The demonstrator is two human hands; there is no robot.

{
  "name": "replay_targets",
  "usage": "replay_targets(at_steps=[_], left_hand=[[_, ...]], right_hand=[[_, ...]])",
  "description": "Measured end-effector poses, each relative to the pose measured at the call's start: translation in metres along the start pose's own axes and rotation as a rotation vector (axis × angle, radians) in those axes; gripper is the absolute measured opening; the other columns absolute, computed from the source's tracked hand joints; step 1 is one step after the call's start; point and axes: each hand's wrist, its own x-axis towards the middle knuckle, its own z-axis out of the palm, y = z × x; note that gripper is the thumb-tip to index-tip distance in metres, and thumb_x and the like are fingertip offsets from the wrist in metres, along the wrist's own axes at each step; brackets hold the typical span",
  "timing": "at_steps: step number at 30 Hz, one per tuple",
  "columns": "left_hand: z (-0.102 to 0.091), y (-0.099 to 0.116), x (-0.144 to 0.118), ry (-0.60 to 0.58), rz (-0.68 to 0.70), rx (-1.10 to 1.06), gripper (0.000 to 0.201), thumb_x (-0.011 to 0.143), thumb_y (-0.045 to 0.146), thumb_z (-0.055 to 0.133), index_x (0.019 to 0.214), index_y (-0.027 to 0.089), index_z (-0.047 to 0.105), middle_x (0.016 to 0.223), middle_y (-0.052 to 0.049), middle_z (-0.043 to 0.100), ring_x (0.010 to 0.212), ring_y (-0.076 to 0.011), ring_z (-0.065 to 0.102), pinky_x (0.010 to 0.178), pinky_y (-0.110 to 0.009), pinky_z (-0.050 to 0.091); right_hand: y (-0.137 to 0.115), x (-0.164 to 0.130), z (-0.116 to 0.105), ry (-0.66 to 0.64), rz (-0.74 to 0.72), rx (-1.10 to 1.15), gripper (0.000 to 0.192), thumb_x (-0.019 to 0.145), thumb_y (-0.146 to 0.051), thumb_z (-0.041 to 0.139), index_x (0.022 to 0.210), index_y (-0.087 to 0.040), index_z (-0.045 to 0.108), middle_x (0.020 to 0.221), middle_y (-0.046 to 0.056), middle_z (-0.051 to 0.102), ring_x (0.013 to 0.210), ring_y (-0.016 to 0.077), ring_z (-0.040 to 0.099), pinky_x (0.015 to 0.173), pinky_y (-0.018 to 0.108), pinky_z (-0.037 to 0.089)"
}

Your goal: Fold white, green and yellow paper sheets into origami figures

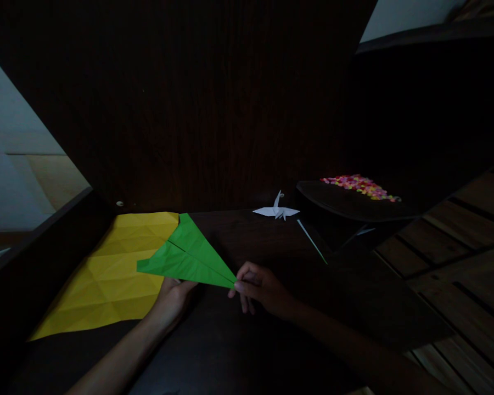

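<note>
A sheet of green folded paper (193, 253), tapering to a point at the right with a crease or seam along its middle, is held between my hands above the dark surface. My left hand (176, 296) grips its lower edge, thumb along the paper and the other fingers hidden beneath. At the narrow tip my right hand (257, 288) pinches the green paper between thumb and forefinger, while its other fingers hang loosely below. Left of and partly behind the green paper lies a yellow creased sheet (107, 280).
A white paper crane (276, 211) stands at the back of the dark table (230, 340), with a thin pale strip (312, 241) right of it. Small pink, red and yellow pieces (360, 185) are heaped on a rounded shelf (333, 200). A dark upright panel (214, 109) rises behind.
</note>
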Motion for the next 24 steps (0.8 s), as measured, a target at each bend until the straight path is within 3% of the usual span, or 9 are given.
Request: replay_targets(at_steps=[5,11,17,20,24], left_hand=[[-0.001,-0.005,0.003,-0.001,-0.016,-0.088,0.025,0.052,0.016,0.072,0.077,0.017,0.069,0.088,-0.006,0.075,0.098,-0.0291,0.066,0.086,-0.036,0.052],[0.001,-0.001,-0.003,-0.21,-0.141,-0.193,0.016,0.055,0.013,0.075,0.07,0.015,0.071,0.08,-0.008,0.076,0.094,-0.0317,0.067,0.084,-0.04,0.053],[0.008,0.007,-0.016,-0.322,-0.246,-0.204,0.012,0.055,0.012,0.078,0.066,0.014,0.073,0.074,-0.009,0.076,0.089,-0.0318,0.069,0.084,-0.041,0.052],[0.007,0.003,-0.018,-0.382,-0.259,-0.223,0.012,0.057,0.013,0.076,0.069,0.015,0.075,0.072,-0.009,0.075,0.085,-0.0311,0.069,0.079,-0.04,0.053],[0.004,-0.004,-0.017,-0.493,-0.298,-0.194,0.011,0.063,0.018,0.073,0.073,0.014,0.075,0.078,-0.012,0.075,0.082,-0.032,0.069,0.067,-0.039,0.055]], right_hand=[[0.001,0.0,0.0,0.03,0.0,-0.033,0.023,0.081,-0.035,0.065,0.083,-0.017,0.051,0.076,0.003,0.069,0.045,0.0087,0.057,0.037,0.018,0.042],[-0.001,-0.004,0.002,-0.032,0.074,-0.056,0.029,0.074,-0.039,0.073,0.078,-0.015,0.056,0.069,0.001,0.065,0.051,0.0094,0.057,0.048,0.022,0.045],[0.0,-0.004,0.001,-0.097,0.06,0.031,0.037,0.084,-0.051,0.059,0.075,-0.016,0.054,0.061,-0.003,0.056,0.051,0.0094,0.053,0.05,0.022,0.041],[0.001,-0.005,0.003,-0.131,0.091,0.096,0.036,0.078,-0.048,0.068,0.077,-0.017,0.051,0.064,-0.003,0.057,0.055,0.0099,0.054,0.053,0.022,0.04],[0.001,-0.007,0.009,-0.2,0.19,0.217,0.043,0.069,-0.043,0.077,0.089,-0.017,0.05,0.08,0.004,0.065,0.061,0.0128,0.059,0.049,0.02,0.038]])
